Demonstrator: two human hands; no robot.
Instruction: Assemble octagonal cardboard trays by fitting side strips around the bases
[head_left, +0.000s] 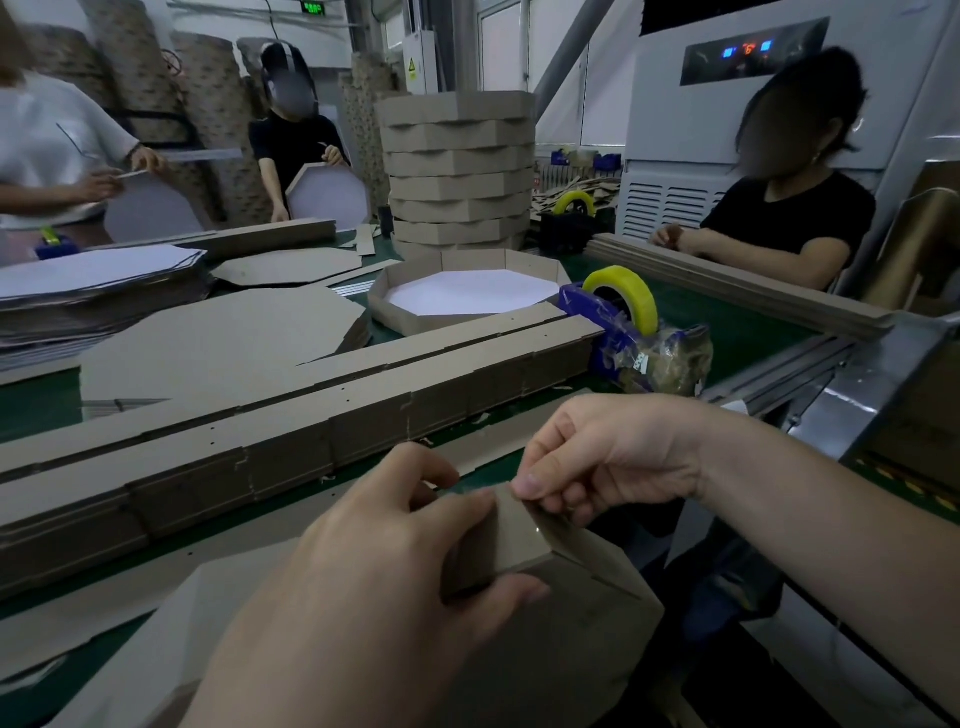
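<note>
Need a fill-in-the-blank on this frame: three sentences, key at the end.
The tape roll on the blue dispenser is ____.
The finished tray beside the dispenser has a ____ base.
The left hand and right hand hold a folded side strip made of ____.
Missing: yellow; white; cardboard.

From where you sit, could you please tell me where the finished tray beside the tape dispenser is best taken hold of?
Pinch the near wall of the finished tray from above, fingers inside, thumb outside. It lies flat, open side up, walls upright, and the tape dispenser crowds its right side.
</note>
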